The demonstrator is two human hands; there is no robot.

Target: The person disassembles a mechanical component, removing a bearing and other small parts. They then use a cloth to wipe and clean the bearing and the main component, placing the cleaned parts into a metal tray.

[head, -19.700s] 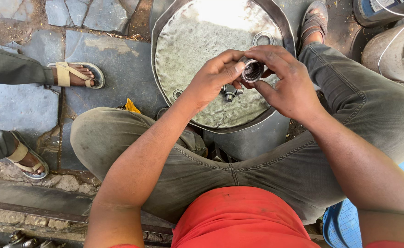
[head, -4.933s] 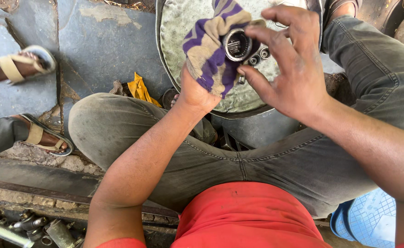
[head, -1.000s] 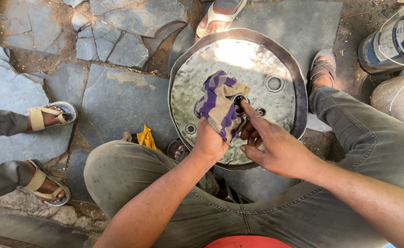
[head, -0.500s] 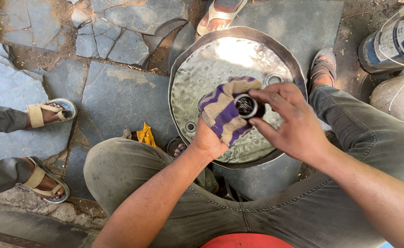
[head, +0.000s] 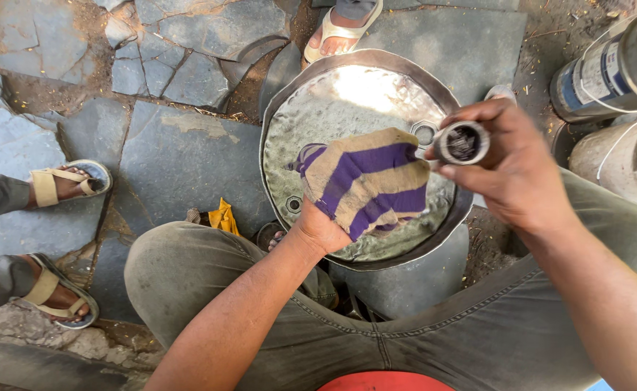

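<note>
The left hand (head: 326, 232) is reaching forward, its grip bunching a purple-striped rag (head: 365, 181) above a metal drum lid (head: 318, 123). The right hand (head: 514, 174) is pinching a small metal ring (head: 462, 143) beside it.

You're at an outdoor roadside repair spot — no bench, no walls. Ground is cracked stone paving (head: 181, 152) with dirt in the gaps. A dented metal drum (head: 355, 94) stands in as the worktable — grimy paint cans (head: 608, 65) crowd the right edge. Sandalled feet (head: 58, 185) of people nearby stand on the paving.
</note>
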